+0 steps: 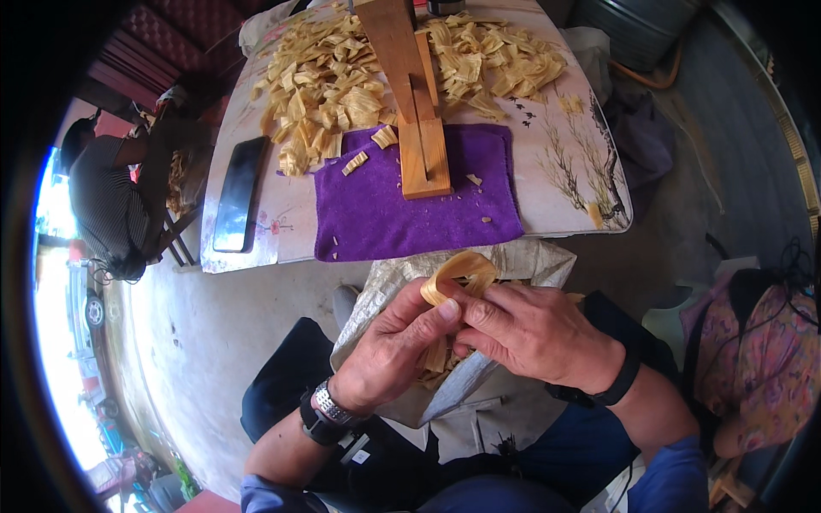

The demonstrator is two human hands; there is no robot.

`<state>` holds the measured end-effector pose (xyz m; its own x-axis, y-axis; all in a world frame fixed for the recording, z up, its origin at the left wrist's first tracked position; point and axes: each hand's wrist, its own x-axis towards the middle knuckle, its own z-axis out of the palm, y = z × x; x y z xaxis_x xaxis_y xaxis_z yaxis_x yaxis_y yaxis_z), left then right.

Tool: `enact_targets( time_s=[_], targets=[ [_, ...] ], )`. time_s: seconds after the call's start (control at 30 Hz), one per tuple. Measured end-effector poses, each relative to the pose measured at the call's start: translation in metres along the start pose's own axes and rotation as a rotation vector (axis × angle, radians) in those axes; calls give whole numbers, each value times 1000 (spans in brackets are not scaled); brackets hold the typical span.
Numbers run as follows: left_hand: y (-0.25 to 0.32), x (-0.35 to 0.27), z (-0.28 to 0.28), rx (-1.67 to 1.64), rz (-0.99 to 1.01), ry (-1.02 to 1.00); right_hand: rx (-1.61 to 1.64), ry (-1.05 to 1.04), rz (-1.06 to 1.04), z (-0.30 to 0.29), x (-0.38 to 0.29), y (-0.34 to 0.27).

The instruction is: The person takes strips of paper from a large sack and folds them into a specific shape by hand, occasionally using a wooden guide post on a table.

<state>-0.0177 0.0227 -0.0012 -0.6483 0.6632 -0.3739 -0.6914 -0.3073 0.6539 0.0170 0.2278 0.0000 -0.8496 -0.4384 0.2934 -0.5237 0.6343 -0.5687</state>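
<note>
Both my hands hold a curled, pale yellow ribbed strip above an open woven sack between my knees. The thumb and fingers of my left hand pinch its left side; my right hand grips the right side, its fingertips partly hidden. More of the strips lie inside the sack. Beyond the hands, on the table, a slotted wooden stand rests on a purple cloth with small yellow scraps. Heaps of similar yellow pieces lie on both sides of the stand.
A smartphone lies on the left of the patterned table. Another person sits bent over at far left. A person in flowered cloth is at the right. A large metal container stands beyond the table's right side.
</note>
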Motion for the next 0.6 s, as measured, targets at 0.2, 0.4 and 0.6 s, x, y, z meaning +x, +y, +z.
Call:
enact_targets(
  time_s=[0.2,0.4,0.6],
  targets=[
    [8,0,-12,226,31,-56,332,126,282,8,-4,-7],
    [17,-3,-8,307,45,-150,1105,-53,725,-8,8,-3],
    [16,-2,-16,58,66,-384,1106,37,650,1,9,-3]
  ],
)
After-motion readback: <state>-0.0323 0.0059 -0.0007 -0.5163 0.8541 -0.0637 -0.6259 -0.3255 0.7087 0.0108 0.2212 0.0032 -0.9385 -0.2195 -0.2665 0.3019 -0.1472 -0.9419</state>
